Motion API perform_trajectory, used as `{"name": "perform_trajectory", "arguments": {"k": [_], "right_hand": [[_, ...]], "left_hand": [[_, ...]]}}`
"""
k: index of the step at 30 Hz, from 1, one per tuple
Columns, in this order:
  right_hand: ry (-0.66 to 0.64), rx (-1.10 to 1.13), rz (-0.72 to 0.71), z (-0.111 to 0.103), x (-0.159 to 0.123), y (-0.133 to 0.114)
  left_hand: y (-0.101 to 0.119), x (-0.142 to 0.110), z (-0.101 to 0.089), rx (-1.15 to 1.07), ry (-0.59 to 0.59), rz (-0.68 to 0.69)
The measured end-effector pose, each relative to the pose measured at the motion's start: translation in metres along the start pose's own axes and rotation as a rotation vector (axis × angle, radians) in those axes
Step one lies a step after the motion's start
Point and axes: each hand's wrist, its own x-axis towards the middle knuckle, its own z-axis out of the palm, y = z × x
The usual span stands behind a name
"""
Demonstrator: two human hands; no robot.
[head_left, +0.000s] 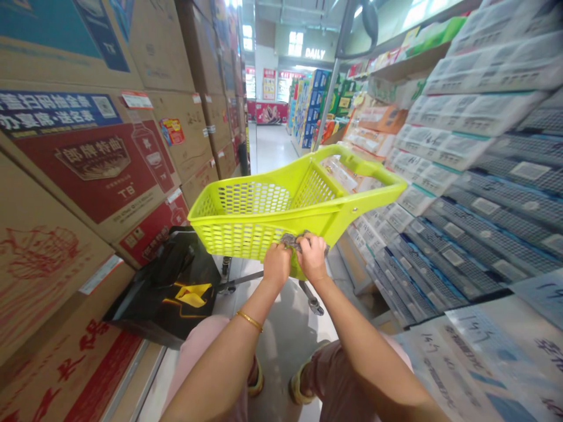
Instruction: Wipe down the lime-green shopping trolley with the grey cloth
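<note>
A lime-green shopping cart (246,220) with a perforated basket stands crosswise in front of me, its handle toward the right. Both my hands are at the lower side of its basket. My left hand (278,261) is closed on one end of a crumpled grey cloth (291,240). Close beside it, my right hand (312,257) has its fingers curled round the same cloth, part of which sticks out past the hand. The cloth lies against the cart's side; whether it presses on the plastic is hidden by my fingers.
Stacked cartons (109,158) line the left side, with a black box-like bag (176,293) on the floor before them. Packaged goods (444,217) are piled high on the right. A metal pole (329,105) rises behind the cart, and the aisle floor (269,149) runs on beyond.
</note>
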Motion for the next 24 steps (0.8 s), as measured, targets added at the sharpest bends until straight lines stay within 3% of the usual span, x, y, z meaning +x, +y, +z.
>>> {"name": "perform_trajectory", "arguments": {"k": [3,5,10,13,15,24], "right_hand": [[0.1,0.066,0.051,-0.011,0.019,-0.001],[0.186,0.117,0.07,-0.018,0.03,-0.001],[0.389,0.194,0.101,-0.029,0.048,-0.001],[0.381,0.167,0.131,-0.03,0.054,-0.002],[0.337,0.136,0.146,-0.027,0.053,-0.001],[0.186,0.058,0.14,0.005,0.022,0.002]], "left_hand": [[0.001,0.001,-0.013,0.009,-0.001,-0.017],[0.002,0.003,-0.022,-0.003,0.083,-0.032],[0.008,0.018,-0.036,-0.131,0.517,0.032],[0.013,0.031,-0.037,-0.203,0.686,0.058],[0.016,0.04,-0.036,-0.234,0.707,0.058],[0.02,0.058,-0.037,-0.35,0.576,0.04]]}}
